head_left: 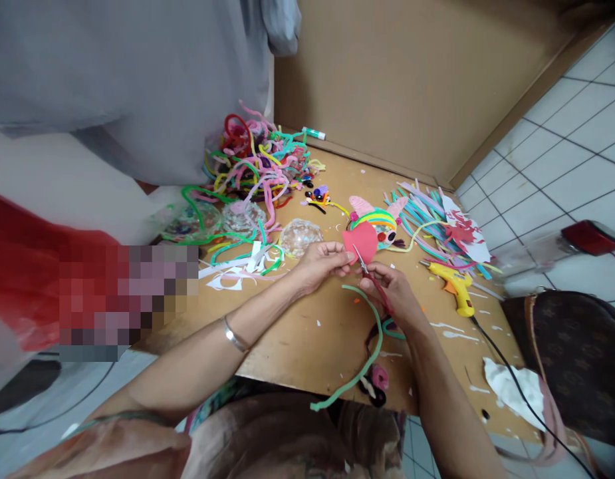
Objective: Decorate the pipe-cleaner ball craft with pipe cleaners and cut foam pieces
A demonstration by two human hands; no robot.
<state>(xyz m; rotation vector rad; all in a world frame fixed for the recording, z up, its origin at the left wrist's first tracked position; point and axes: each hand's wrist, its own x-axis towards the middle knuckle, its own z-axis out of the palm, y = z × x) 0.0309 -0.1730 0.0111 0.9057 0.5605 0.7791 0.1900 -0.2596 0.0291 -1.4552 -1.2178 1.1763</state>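
My left hand point(327, 263) pinches the lower left edge of a red-pink sheet point(363, 241) above the middle of the table. In my right hand point(394, 293) is a pair of scissors with dark red handles point(379, 293); their blades lie against the sheet's lower edge. Just behind the sheet sits a decorated clear ball point(381, 226) with pink ears, coloured stripes and eyes. A green pipe cleaner point(371, 362) curves below my hands, beside a small pink curl point(380, 377).
Tangled pipe cleaners point(257, 163) pile at the back left, near clear balls point(300, 237) and white paper scraps point(232, 276). A yellow glue gun point(454, 286), straight pipe cleaners point(427, 219) and a brown bag point(571, 359) are on the right. A cardboard panel point(377, 80) stands behind.
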